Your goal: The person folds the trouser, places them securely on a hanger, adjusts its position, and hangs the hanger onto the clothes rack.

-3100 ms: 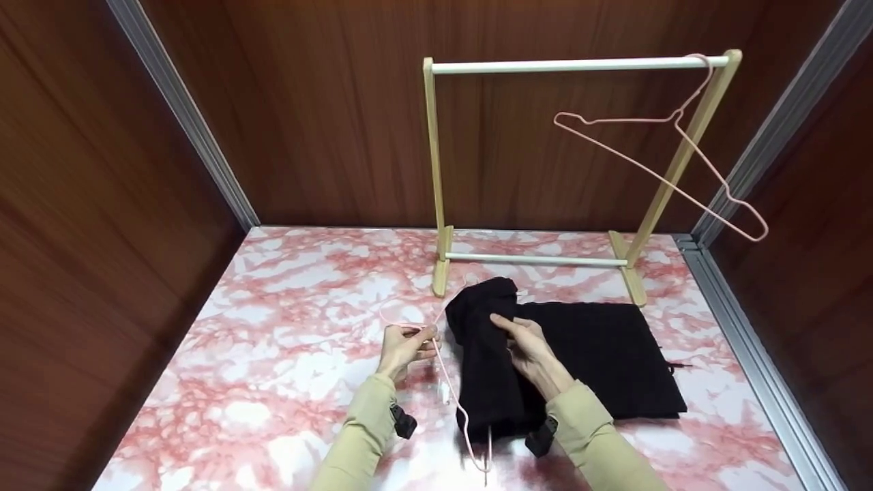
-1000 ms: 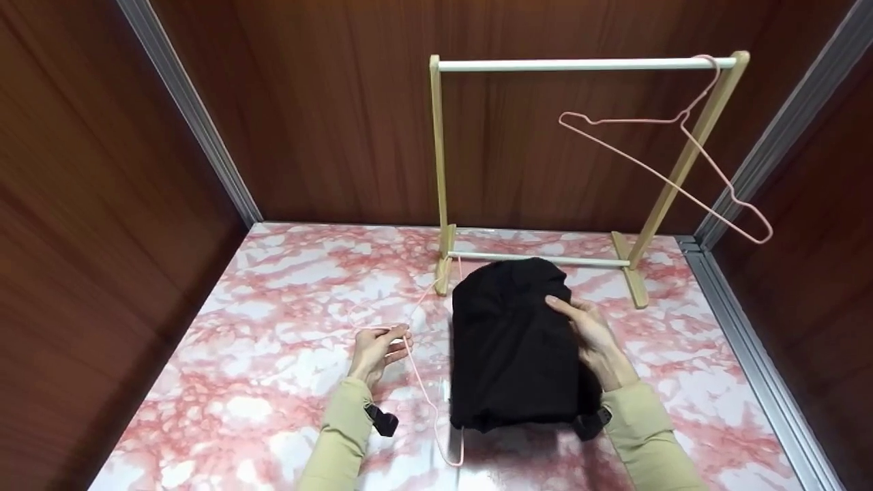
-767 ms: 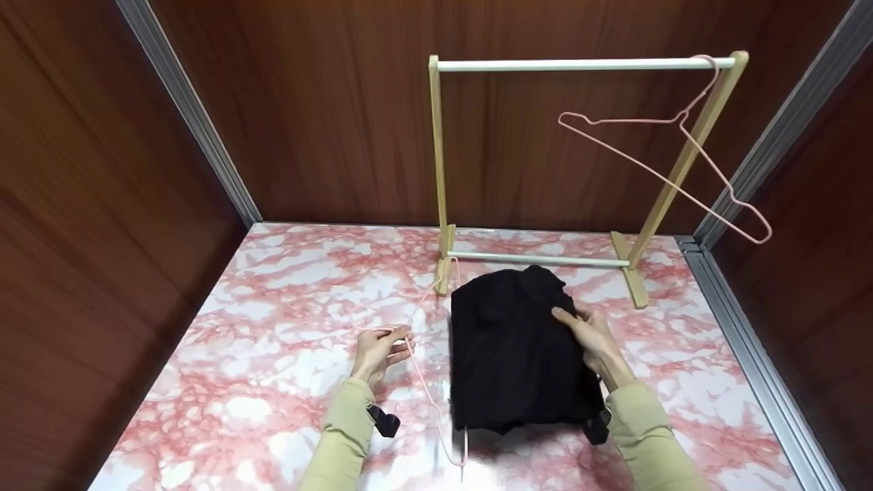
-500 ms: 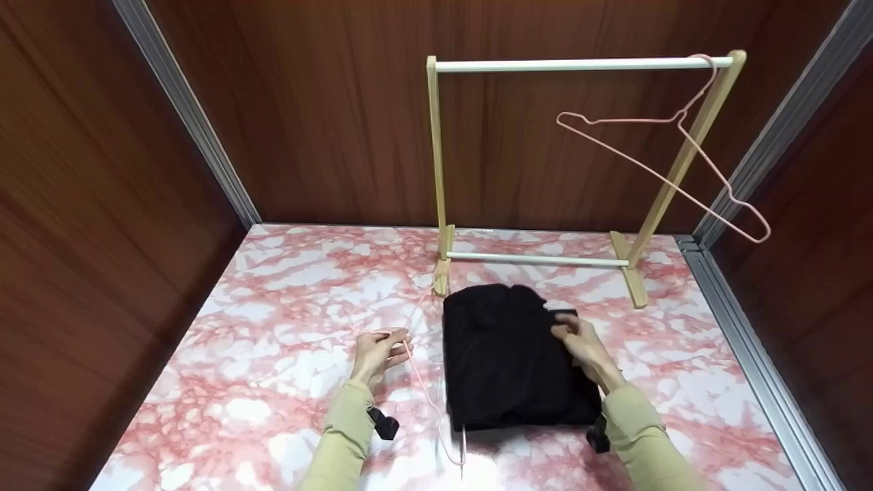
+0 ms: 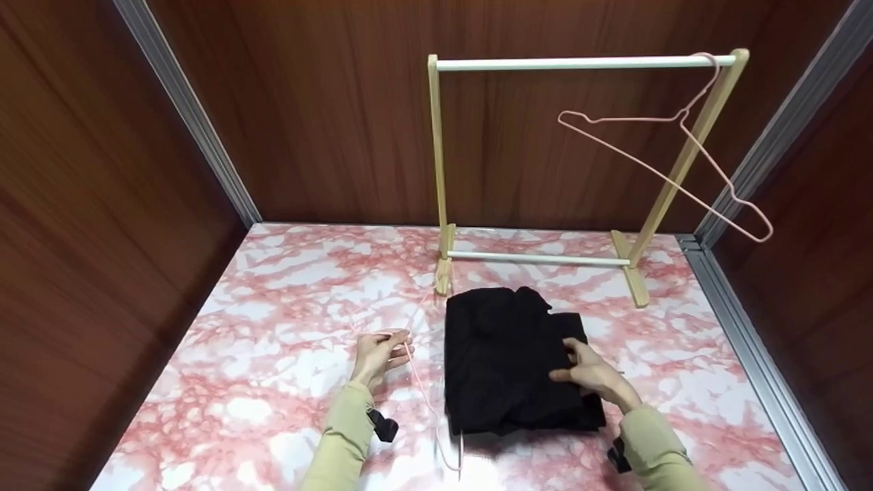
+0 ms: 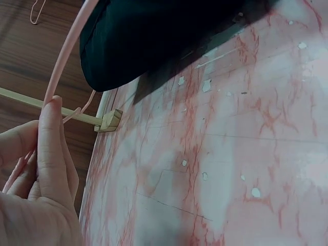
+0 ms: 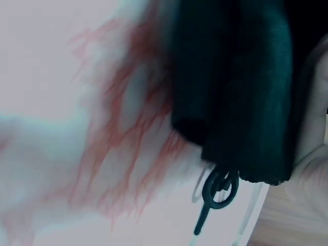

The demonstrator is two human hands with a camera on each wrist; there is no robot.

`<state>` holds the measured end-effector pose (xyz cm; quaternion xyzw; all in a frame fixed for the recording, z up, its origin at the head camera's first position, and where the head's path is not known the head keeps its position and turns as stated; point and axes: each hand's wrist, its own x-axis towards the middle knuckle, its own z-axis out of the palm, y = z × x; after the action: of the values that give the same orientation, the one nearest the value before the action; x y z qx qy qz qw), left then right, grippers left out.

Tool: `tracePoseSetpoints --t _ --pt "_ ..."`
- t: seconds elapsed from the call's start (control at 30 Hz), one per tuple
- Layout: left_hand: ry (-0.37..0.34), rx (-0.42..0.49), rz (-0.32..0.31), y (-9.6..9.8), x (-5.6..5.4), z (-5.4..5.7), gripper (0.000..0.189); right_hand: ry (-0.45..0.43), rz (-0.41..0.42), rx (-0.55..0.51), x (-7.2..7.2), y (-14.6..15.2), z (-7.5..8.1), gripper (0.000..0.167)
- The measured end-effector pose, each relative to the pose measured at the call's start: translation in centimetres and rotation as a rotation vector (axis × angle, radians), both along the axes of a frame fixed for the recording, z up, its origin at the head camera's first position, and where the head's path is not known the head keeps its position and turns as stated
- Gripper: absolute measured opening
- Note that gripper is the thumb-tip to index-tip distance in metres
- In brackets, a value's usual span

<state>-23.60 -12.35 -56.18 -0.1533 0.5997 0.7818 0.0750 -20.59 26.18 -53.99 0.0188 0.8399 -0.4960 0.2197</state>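
In the head view a folded black garment (image 5: pixel 505 361) lies over a pink wire hanger (image 5: pixel 426 395), whose left part shows beside it. My left hand (image 5: pixel 376 354) pinches the hanger between thumb and fingers near its neck. My right hand (image 5: pixel 592 374) rests at the garment's right side, thumb and forefinger spread apart on the cloth. In the right wrist view the garment (image 7: pixel 246 92) hangs with a dark knotted cord loop (image 7: pixel 220 189) at its edge; most fingers of that hand are hidden. The left wrist view shows the hanger wire (image 6: pixel 64 56) between my fingers.
A wooden rack (image 5: pixel 442 157) with a white top bar (image 5: pixel 545 65) stands behind the garment. Another pink hanger (image 5: pixel 631 119) hangs at its right end. Brown panels enclose the marbled red-and-white table (image 5: pixel 273 327).
The right hand has folded the black garment over the hanger, flattening it onto the table; its fingers have since loosened and moved down the right side. The left hand keeps hold of the hanger.
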Motion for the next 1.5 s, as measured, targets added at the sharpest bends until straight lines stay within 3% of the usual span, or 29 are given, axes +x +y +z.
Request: tracePoseSetpoints --t 0.13,0.27,0.43,0.5,0.63,0.73,0.9,1.13,1.33,1.5 --pt "0.02 -0.01 -0.012 0.2 0.1 0.1 0.032 0.045 0.008 0.101 -0.2 -0.2 0.5 0.089" --pt "0.037 -0.025 -0.023 0.3 0.2 0.2 0.035 0.062 -0.086 0.123 -1.6 -0.5 1.1 0.075" --pt "0.037 -0.029 -0.032 0.3 0.3 0.1 0.037 -0.008 -0.227 0.0 -3.4 -0.9 0.8 0.064" --pt "0.041 -0.023 -0.039 0.2 0.4 0.1 0.038 -0.046 -0.237 -0.033 -3.8 -1.1 0.4 0.068" --pt "0.043 -0.024 -0.048 -0.1 0.4 0.2 0.037 -0.02 -0.227 -0.164 -4.3 -1.5 -0.4 0.045" --pt "0.035 -0.043 -0.043 -0.1 0.3 0.1 0.036 0.046 -0.243 -0.288 -4.2 -1.5 -0.8 0.023" --pt "0.03 -0.071 -0.026 0.0 0.3 -0.1 0.036 0.099 -0.319 -0.39 -3.2 -1.4 0.1 0.022" --pt "0.028 -0.034 -0.018 0.5 0.1 0.0 0.036 0.073 -0.361 -0.587 -1.5 -0.2 2.4 0.012" --pt "0.02 0.008 -0.032 1.2 -0.1 0.0 0.035 0.053 -0.394 -0.653 -0.5 1.3 3.3 0.008" --pt "0.018 0.009 -0.051 1.7 -0.2 -0.2 0.034 0.051 -0.414 -0.668 -0.4 2.7 3.0 0.01"
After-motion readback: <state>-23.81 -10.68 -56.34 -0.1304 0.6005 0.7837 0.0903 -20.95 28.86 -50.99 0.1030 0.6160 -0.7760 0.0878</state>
